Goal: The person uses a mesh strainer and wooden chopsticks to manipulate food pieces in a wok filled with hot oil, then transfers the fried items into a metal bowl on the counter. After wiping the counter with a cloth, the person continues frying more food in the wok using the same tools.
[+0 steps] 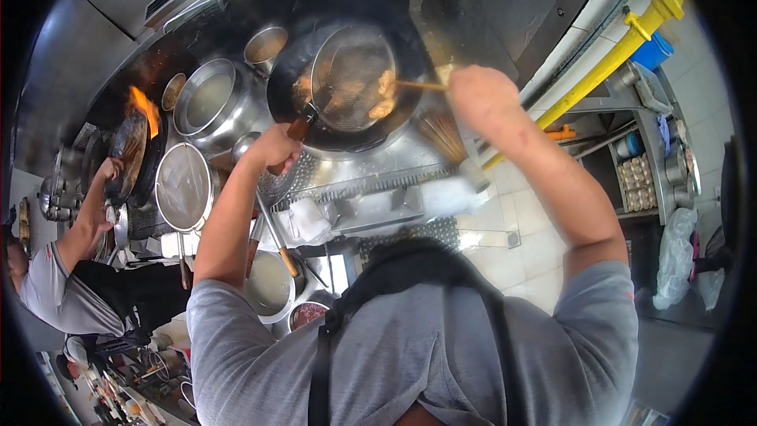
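Observation:
My left hand (277,148) is closed round the dark wooden handle of a round wire-mesh strainer (351,63). The strainer is held over a large black wok (285,106) with steam about it. From the right, my right hand (482,96) grips long wooden chopsticks (422,86), pressed so close together that they look like one stick. Their tips meet golden-brown fried pieces (384,96) at the strainer's right side. More browned food (303,87) shows in the wok left of the mesh, partly hidden by it.
A bamboo brush (441,132) lies right of the wok. Left stand a steel pot (206,102), a second strainer (183,187) and a ladle (274,229). A co-worker (79,276) holds a flaming wok (130,154). A yellow pipe (599,63) slants along the right.

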`<state>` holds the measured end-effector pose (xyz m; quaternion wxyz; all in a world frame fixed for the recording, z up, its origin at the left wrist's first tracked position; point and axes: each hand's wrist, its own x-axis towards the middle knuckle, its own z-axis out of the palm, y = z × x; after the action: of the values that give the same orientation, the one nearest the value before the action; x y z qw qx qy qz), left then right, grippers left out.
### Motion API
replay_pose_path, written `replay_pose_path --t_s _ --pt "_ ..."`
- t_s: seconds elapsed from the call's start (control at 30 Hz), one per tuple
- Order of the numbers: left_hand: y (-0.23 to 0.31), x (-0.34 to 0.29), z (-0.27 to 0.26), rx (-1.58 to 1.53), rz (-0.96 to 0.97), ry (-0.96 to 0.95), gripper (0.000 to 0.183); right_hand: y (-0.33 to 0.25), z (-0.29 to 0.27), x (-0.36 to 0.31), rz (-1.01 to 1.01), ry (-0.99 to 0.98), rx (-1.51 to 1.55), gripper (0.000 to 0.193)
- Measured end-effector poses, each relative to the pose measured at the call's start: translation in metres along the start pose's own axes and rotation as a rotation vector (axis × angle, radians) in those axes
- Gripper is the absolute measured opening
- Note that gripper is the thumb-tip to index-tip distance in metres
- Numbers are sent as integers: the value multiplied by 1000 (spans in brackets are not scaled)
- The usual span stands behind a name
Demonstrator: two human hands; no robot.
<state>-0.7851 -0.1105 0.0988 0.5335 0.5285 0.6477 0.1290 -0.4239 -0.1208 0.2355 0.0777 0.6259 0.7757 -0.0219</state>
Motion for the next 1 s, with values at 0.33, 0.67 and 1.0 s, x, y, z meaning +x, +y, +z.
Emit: replay_pose_path --t_s 0.33,0.67,1.0 --pt "-5 -10 1 74 99 110 11 16 -12 6 22 112 0 24" --pt "-29 4 -14 -93 26 26 13 12 1 11 -4 40 22 23" --pt "-43 12 -20 -152 -12 -37 17 29 19 11 38 51 63 22"
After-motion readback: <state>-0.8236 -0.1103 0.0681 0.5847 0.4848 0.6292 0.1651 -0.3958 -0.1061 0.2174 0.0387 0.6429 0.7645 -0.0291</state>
